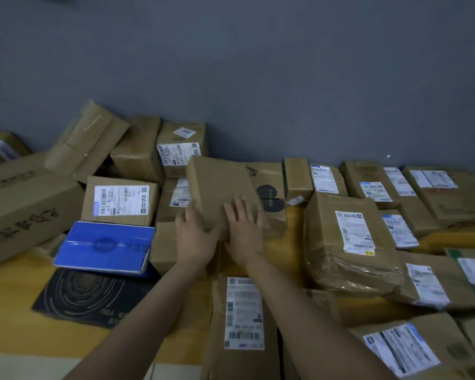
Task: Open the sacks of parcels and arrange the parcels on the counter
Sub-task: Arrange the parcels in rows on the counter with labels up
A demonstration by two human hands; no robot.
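Brown cardboard box (220, 185) rests tilted on other parcels (348, 242) about the middle of the yellow counter (17, 311). The left hand (195, 237) clasps its near left corner, fingers curled up the side, while the right hand (244, 229) lies flat on top, fingers straight and slightly apart. A blue box (104, 245) lies just left, beside a black mat (91, 294) toward the front edge.
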